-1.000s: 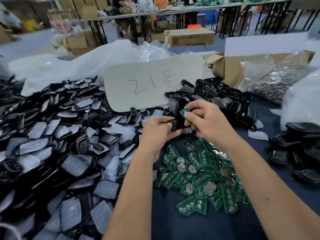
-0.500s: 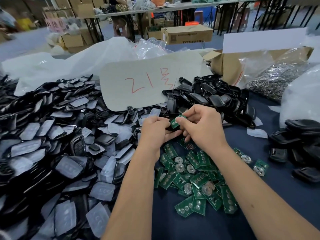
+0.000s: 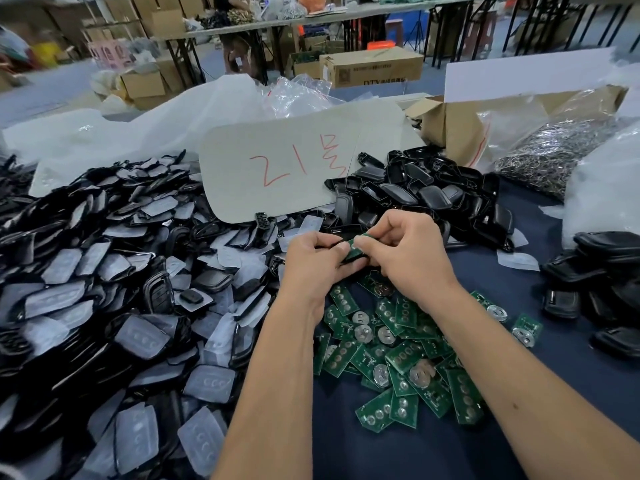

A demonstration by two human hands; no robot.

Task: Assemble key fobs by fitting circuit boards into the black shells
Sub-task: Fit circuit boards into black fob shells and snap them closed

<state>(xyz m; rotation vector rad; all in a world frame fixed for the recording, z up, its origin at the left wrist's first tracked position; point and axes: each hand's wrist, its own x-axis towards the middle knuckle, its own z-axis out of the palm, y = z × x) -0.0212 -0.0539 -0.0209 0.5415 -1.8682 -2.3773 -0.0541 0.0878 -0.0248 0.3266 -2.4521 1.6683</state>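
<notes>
The left hand point(image 3: 313, 263) grips a shell point(image 3: 351, 259); the right hand point(image 3: 403, 256) pinches a board point(image 3: 356, 245) on it, over the board pile point(image 3: 398, 358). She should likely square its edges, then press evenly

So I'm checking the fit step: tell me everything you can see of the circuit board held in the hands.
The circuit board is small, green and flat, mostly hidden by fingers. It lies tilted in a black shell held above the loose pile of green boards. The left hand grips the shell from the left; the right hand pinches the board, thumb on top. Whether it is fully seated cannot be told.
</notes>
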